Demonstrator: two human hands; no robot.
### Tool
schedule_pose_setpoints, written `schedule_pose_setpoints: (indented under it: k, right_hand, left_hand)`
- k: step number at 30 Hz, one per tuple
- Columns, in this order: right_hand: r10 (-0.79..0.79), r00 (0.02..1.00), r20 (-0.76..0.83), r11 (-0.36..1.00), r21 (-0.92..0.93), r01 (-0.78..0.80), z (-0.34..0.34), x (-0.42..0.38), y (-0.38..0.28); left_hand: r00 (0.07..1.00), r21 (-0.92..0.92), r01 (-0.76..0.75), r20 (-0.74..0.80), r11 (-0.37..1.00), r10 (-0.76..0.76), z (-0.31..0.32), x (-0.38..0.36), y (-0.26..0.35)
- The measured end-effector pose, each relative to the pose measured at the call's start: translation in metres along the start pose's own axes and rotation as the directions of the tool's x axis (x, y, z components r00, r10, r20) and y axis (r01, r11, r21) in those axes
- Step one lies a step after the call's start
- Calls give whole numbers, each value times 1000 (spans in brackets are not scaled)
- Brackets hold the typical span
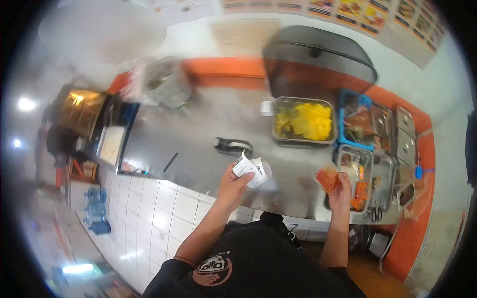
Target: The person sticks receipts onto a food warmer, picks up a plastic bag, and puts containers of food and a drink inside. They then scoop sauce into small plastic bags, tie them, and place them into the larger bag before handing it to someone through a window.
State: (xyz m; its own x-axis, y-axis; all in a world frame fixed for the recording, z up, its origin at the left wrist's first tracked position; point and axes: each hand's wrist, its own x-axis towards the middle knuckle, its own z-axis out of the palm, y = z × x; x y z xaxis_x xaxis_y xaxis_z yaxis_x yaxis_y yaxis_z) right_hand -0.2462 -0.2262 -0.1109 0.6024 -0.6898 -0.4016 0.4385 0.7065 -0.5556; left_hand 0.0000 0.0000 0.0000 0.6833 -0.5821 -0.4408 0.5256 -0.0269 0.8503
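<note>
My left hand (232, 186) holds white paper receipts (252, 170) up over the steel counter (198, 134). My right hand (342, 191) grips a small clear bag with orange-red contents (327, 177), just left of a steel tray of food (355, 171). Both hands hover above the counter's near edge.
A steel pan of yellow food (304, 120) sits mid-counter, with a blue tray (356, 120) and more steel pans (405, 134) to the right. A dark stapler-like object (232, 146) and a pen (170, 162) lie on the counter. A black domed lid (318, 52) stands behind. White tiled wall (149, 208) runs below.
</note>
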Motion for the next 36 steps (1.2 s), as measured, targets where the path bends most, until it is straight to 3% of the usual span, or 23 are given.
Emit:
schedule_pose_setpoints:
  k: [2, 3, 4, 5, 6, 9, 13, 15, 17, 19, 20, 22, 23, 27, 29, 31, 34, 36]
  right_hand:
    - [29, 999, 18, 999, 17, -30, 2, 27, 12]
    - [-67, 988, 138, 979, -182, 92, -35, 92, -68]
    - [-66, 987, 144, 916, -384, 118, -24, 90, -141]
    - [-19, 996, 91, 861, -504, 62, -7, 68, -152]
    - [137, 988, 72, 899, -428, -93, 14, 44, -66]
    - [290, 948, 133, 862, -466, -198, 100, 40, 54]
    - [488, 840, 237, 790, -530, -309, 196, -18, 181]
    - [645, 720, 255, 689, -601, -404, 237, -43, 232]
    - [702, 658, 273, 642, -643, -418, 277, -66, 290]
    - [835, 499, 231, 484, -739, -468, 299, -83, 346]
    - [846, 459, 269, 485, -747, -455, 313, -93, 372]
    - [935, 296, 197, 311, -857, -412, 345, -106, 417]
    - [936, 271, 224, 319, -865, -388, 363, -114, 436]
    - [949, 231, 217, 283, -909, -308, 412, -130, 501]
    - [901, 345, 263, 351, -909, -224, 434, -130, 533]
    - [902, 329, 278, 347, -922, -171, 455, -119, 568]
    - [908, 295, 297, 342, -933, -115, 485, -103, 629]
    - [912, 283, 298, 340, -933, -113, 517, -99, 669]
  left_hand:
    - [999, -229, -35, -31, 973, 29, 7, -4, -2]
    - [990, -442, -113, 27, 890, 140, 68, 51, -83]
    - [992, -611, -87, 16, 786, 123, 116, 53, -112]
    - [999, -690, -50, -25, 722, 45, 117, 34, -125]
    - [990, -603, -78, -144, 794, -12, 43, -5, -92]
    - [929, -489, -297, -346, 820, 130, -69, -30, -55]
    - [836, -280, -428, -485, 860, 258, -189, -105, -9]
    - [789, -251, -487, -538, 837, 297, -235, -131, 1]
    - [739, -133, -466, -602, 875, 302, -287, -151, 4]
    - [696, -78, -453, -654, 888, 297, -323, -167, 9]
    - [677, -69, -460, -673, 885, 299, -339, -175, 11]
    - [645, -36, -455, -702, 890, 302, -369, -186, 19]
    - [633, -18, -446, -713, 895, 301, -383, -189, 22]
    - [559, 132, -425, -740, 896, 374, -448, -181, 17]
    - [542, 180, -456, -721, 872, 432, -473, -171, 26]
    - [521, 213, -470, -716, 857, 464, -506, -159, 38]
    - [533, 214, -392, -740, 895, 411, -564, -149, 54]
    - [534, 43, -453, -787, 890, 310, -613, -140, 62]
